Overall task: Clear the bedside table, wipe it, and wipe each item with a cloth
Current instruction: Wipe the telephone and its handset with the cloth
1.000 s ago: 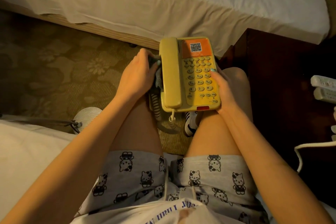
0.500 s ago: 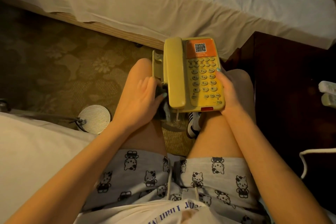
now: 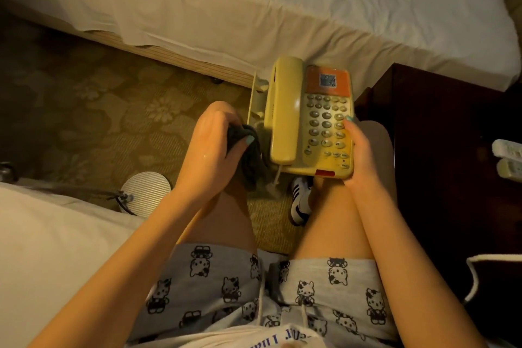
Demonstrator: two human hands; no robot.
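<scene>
A yellow telephone (image 3: pixel 310 121) is held above the knees of a seated person, just beside the near-left corner of the dark wooden bedside table (image 3: pixel 440 135) and not on its top. Its handset (image 3: pixel 284 110) is seated in the cradle along the left edge of the telephone, and an orange panel is seen at the far right corner. The telephone is gripped at its near right edge by the right hand (image 3: pixel 360 158): the thumb is laid over the keypad, while the other fingers are hidden beneath the body, so how they lie cannot be told. A dark cloth (image 3: pixel 251 158) is bunched in the left hand (image 3: pixel 214 147), whose fingers are curled tightly round it; the cloth is pressed against the left side of the telephone, below the handset. Two pale remote controls (image 3: pixel 508 158) are seen side by side on the bedside table, well apart from that corner. A white cord (image 3: pixel 474 277) is looped over the table's near edge.
</scene>
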